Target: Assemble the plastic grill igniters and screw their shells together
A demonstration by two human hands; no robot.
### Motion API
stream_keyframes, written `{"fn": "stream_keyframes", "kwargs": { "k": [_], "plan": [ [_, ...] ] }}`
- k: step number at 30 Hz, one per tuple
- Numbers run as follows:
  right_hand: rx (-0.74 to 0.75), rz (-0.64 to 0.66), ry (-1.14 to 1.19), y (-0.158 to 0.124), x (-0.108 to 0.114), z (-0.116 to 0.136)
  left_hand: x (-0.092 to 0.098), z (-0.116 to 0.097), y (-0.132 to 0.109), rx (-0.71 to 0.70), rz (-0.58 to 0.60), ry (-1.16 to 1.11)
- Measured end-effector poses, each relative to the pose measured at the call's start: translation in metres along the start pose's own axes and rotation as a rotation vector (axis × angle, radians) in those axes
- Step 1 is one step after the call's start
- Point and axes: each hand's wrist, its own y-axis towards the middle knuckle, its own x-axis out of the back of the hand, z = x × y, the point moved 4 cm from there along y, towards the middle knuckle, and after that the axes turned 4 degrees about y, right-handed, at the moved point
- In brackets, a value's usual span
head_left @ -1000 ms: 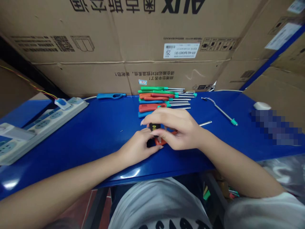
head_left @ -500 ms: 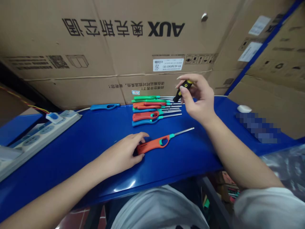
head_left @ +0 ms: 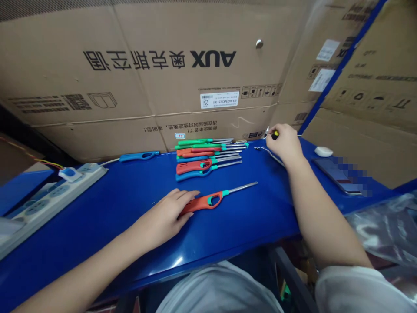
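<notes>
My left hand [head_left: 174, 211] is closed around the handle end of a red gas lighter [head_left: 203, 203]. The lighter lies on the blue tabletop, its metal tube pointing right. At the back right, my right hand [head_left: 285, 141] is closed on a screwdriver [head_left: 275, 135]; only part of its black and yellow handle shows and the shaft is hidden. Just below that hand lies a thin, shiny, bent strip [head_left: 269, 152] that I cannot make out clearly. Between the hands, near the back wall, sits a row of several gas lighters [head_left: 195, 165] in blue, red, orange and green.
A blue lighter [head_left: 138, 156] lies apart at the back left. Beside it runs a white power strip [head_left: 94, 174] with a plug in it. At the right are a white rounded object [head_left: 323, 151] and a phone [head_left: 335, 174]. Cardboard [head_left: 130, 87] walls the back.
My right hand has moved right and back, taking the screwdriver from above the lighter row to the cardboard. My left hand stays on the red lighter. The view has shifted slightly.
</notes>
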Motion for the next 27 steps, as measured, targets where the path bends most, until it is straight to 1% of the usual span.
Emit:
{"fn": "stream_keyframes", "kwargs": {
  "k": [2,4,7,9,11,13,14,16,18,21,24,27],
  "plan": [
    [-0.051,0.072,-0.026,0.0,-0.002,-0.003,0.002,0.001,-0.001,-0.028,-0.02,0.034],
    [-0.103,0.18,-0.055,0.0,-0.005,-0.006,0.004,0.002,0.0,-0.069,-0.038,0.071],
    [-0.154,0.469,-0.186,-0.004,-0.016,-0.008,0.008,0.003,0.002,-0.13,-0.064,0.129],
    [-0.159,0.662,-0.278,-0.01,-0.024,-0.007,0.011,0.004,0.005,-0.159,-0.116,0.162],
    [-0.159,0.796,-0.313,-0.017,-0.031,-0.002,0.015,0.006,0.008,-0.188,-0.192,0.196],
    [-0.16,0.884,-0.309,-0.022,-0.037,0.003,0.02,0.007,0.012,-0.221,-0.262,0.222],
    [-0.155,0.914,-0.309,-0.024,-0.039,0.005,0.024,0.009,0.014,-0.232,-0.288,0.23],
    [-0.134,0.932,-0.315,-0.026,-0.042,0.007,0.033,0.014,0.021,-0.228,-0.335,0.232],
    [-0.111,0.922,-0.322,-0.026,-0.045,0.007,0.044,0.023,0.031,-0.173,-0.344,0.243],
    [-0.097,0.907,-0.322,-0.025,-0.05,0.004,0.064,0.038,0.053,-0.13,-0.365,0.261],
    [-0.09,0.873,-0.321,-0.024,-0.053,0.003,0.08,0.052,0.084,-0.087,-0.344,0.242],
    [-0.072,0.836,-0.317,-0.024,-0.055,0.005,0.087,0.066,0.116,0.031,-0.252,0.189]
  ]
}}
